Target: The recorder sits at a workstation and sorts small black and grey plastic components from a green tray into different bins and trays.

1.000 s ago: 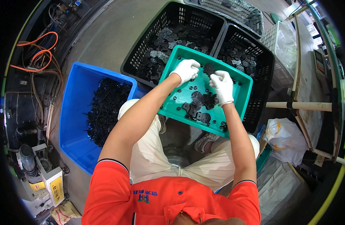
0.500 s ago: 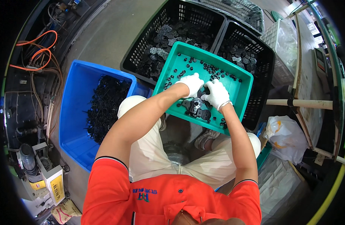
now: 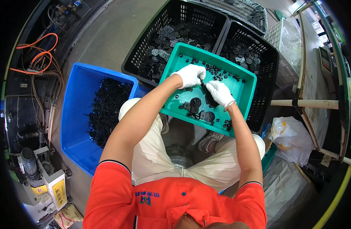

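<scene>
1. Two gloved hands here: the right hand (image 3: 220, 94) has fingers and thumb clamped on one dark flat part (image 3: 210, 100), held above the tray; the left hand (image 3: 191, 76) has its fingers bunched by the part's upper end, and I can't tell whether it grips anything.
2. One green tray (image 3: 242, 89), tilted across my sight, with at least two loose black plates (image 3: 207, 116) near its lower edge and small black round pieces (image 3: 214, 71), too many to count.
3. Two black crates (image 3: 130, 63) of dark flat pieces stand beyond; the tray hides part of both.
4. One blue bin (image 3: 74, 124) at the person's left, heaped with thin black pieces (image 3: 108, 110).
5. One white plastic bag (image 3: 292, 139) at the right.
6. The hands block the tray's middle.
</scene>
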A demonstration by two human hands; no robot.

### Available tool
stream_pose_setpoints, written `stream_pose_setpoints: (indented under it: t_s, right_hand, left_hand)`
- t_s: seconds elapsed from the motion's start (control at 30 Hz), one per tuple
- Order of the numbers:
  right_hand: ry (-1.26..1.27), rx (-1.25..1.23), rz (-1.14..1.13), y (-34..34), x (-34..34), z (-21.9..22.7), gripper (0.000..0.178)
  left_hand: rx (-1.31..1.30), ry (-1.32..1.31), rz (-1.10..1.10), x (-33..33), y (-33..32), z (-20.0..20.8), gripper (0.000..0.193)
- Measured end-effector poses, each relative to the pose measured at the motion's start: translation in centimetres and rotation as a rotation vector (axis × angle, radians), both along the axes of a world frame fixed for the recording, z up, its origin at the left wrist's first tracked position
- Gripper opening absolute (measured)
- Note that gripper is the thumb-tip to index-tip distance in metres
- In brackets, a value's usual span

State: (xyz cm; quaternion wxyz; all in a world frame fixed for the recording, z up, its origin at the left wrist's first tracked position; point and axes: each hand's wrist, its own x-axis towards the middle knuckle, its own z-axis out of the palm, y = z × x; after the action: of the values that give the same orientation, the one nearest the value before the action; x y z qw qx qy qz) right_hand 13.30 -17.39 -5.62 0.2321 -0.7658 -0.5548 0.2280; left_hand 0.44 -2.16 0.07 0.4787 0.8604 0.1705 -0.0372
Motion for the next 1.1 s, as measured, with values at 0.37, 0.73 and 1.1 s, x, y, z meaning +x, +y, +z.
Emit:
stream_pose_setpoints:
  t_s: [0.37, 0.73, 1.1]
  right_hand:
    - [1.063, 0.183, -0.354, 1.1, -1.6, 4.5, 0.028]
    - [0.305, 0.06, -0.193, -0.4, 0.3, 6.3, 0.025]
    - [-0.436, -0.354, -0.04, -3.8, -0.5, 3.0, 0.035]
  left_hand:
    - [-0.588, -0.278, 0.319, 0.1, 1.7, 0.4, 0.032]
    - [-0.364, -0.2, 0.283, -3.6, 4.8, 5.0, 0.03]
    - [0.504, 0.598, 0.291, -26.6, 7.8, 3.5, 0.025]
